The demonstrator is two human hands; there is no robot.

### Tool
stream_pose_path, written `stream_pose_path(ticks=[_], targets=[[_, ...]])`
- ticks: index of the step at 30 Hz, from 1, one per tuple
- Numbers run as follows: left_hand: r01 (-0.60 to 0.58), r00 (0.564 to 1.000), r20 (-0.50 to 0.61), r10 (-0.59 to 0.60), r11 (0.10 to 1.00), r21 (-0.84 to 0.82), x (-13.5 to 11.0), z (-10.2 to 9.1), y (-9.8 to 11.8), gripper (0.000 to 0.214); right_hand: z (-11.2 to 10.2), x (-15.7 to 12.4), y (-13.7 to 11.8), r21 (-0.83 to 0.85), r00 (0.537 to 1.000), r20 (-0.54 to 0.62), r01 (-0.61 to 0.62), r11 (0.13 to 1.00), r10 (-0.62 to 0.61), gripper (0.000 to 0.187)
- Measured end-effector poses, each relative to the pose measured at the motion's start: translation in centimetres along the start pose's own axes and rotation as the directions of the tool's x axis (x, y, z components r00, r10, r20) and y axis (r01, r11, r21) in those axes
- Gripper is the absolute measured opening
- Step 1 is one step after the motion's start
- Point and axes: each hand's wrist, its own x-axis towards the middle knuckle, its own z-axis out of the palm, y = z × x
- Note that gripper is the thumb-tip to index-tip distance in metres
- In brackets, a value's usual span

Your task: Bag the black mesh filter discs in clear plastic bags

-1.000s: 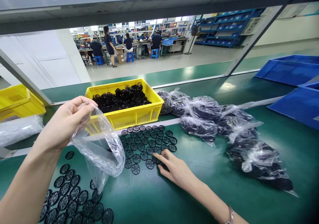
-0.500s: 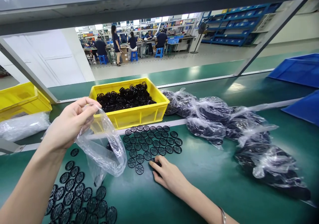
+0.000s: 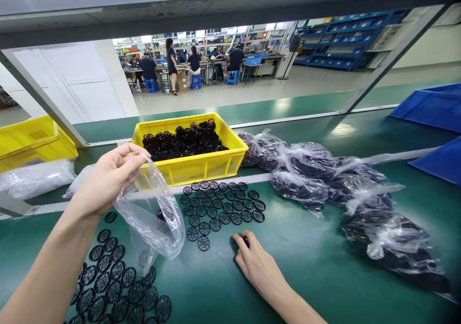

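Observation:
My left hand (image 3: 113, 175) pinches the rim of a clear plastic bag (image 3: 169, 228), which hangs with its mouth gaping; something black shows inside it. On the green tabletop my right hand (image 3: 257, 261) has its fingers curled round a black spoked disc (image 3: 246, 241), mostly hidden under them. Just beyond that hand lies a group of black spoked discs (image 3: 216, 204), spread flat in rough rows. More black discs (image 3: 117, 285) lie at the lower left, partly behind my left forearm.
A yellow bin (image 3: 205, 168) full of black discs stands behind the bag. Tied clear bags (image 3: 306, 161) of black parts line the right side. Another yellow bin (image 3: 29, 141), plastic packs (image 3: 36, 177) and blue bins (image 3: 432, 105) sit at the sides. A metal post (image 3: 396, 55) slants at right.
My right hand has drawn away from the rows of discs, towards the right, with a black disc under its fingers. My left hand still holds the bag.

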Motion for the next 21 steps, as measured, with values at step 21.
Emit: stream_pose_path(ticks=[21], targets=[[-0.277,0.96,0.179,0.216,0.839,0.469,-0.4,2.9,2.2,0.015,-20.8,19.3,-8.6,0.297,0.82,-0.04,0.556,0.777,-0.571,0.011]])
